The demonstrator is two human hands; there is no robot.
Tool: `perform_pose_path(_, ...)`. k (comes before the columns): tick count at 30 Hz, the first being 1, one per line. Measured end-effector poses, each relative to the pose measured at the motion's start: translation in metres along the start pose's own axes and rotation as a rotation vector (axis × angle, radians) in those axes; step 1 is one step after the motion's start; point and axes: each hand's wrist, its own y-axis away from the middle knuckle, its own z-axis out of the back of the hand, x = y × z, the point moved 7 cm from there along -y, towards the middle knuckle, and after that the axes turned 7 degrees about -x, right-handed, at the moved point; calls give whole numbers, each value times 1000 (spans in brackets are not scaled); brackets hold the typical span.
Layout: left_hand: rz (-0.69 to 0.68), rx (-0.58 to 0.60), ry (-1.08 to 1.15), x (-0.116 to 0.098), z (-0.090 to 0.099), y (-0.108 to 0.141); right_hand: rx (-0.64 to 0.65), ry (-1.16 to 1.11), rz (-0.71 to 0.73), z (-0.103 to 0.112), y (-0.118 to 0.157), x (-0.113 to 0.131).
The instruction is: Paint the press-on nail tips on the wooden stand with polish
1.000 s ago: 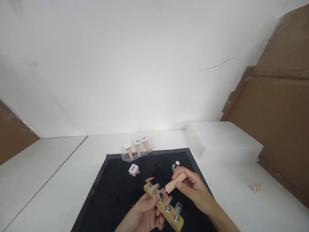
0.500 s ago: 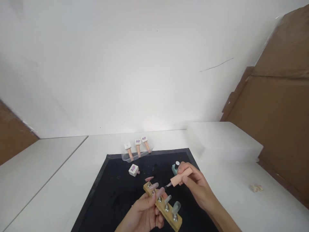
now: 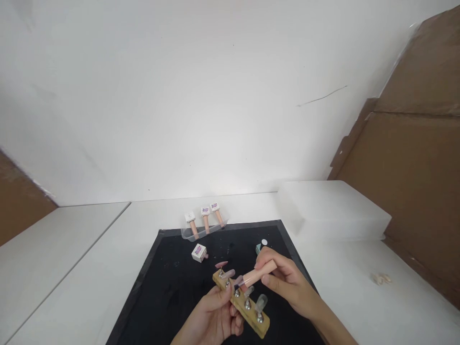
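While left fingers [image 3: 221,298] cradle strip [image 3: 251,317], brush [image 3: 254,277] sits between right fingers [image 3: 272,282].

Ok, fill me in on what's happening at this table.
The left hand holds a wooden strip carrying five nail tips on metal stands. The right hand holds a peach-handled brush at the middle tip. Three bottles lie in a clear tray behind, and a white bottle lies on the black mat.

Head view looks forward and down at the hands [image 3: 214,314].
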Motion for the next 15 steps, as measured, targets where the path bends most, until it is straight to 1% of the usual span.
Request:
perform_pose_path(6, 2, -31, 16, -1, 3, 2, -23, 44, 20, 2, -1, 1)
perform_pose_path(15, 19, -3, 33, -1, 4, 4, -66, 46, 56, 7, -1, 1)
